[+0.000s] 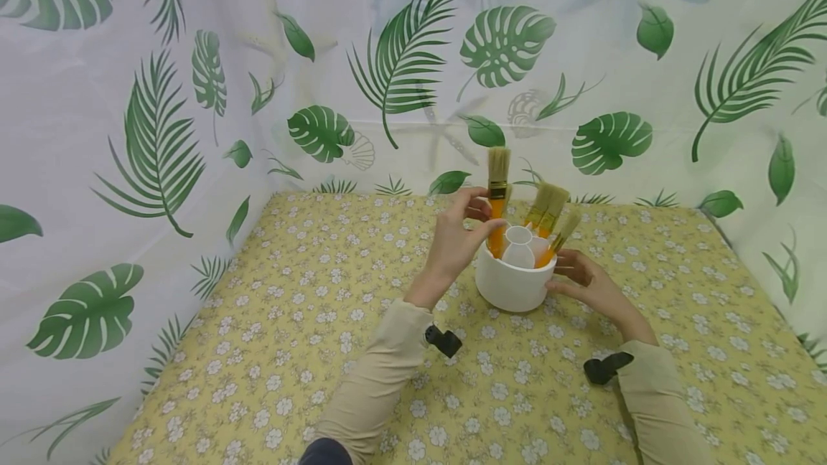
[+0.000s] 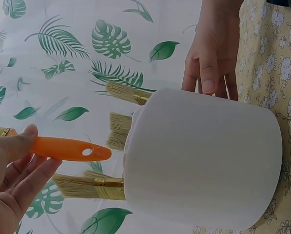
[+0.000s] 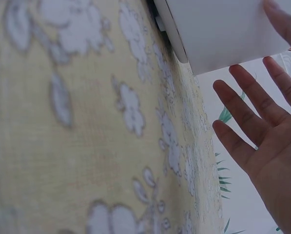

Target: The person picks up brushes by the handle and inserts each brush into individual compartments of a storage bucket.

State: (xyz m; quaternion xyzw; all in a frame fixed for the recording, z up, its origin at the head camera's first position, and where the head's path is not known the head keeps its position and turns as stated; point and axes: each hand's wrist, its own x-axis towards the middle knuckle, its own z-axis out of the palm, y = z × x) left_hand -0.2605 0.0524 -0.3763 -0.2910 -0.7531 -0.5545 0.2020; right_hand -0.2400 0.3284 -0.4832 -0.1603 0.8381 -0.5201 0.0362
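My left hand (image 1: 454,237) pinches a paintbrush (image 2: 67,148) by its orange handle. The brush stands upright, bristles up, over the left side of a round white brush holder (image 1: 513,288). In the left wrist view the handle's end, with a hanging hole, shows clear of the holder's rim. Other brushes stand in the holder: a wide paintbrush (image 1: 549,205) at the back and a slanted paintbrush (image 1: 563,235) at the right. White rounded partitions (image 1: 519,250) rise in its middle. My right hand (image 1: 593,283) is at the holder's right side, its fingers extended (image 3: 245,105) along the wall.
The holder stands on a table with a yellow floral cloth (image 1: 310,293). Behind and to the left hangs a white curtain (image 1: 413,171) printed with green leaves. A black camera mount sits on each wrist, over beige sleeves.
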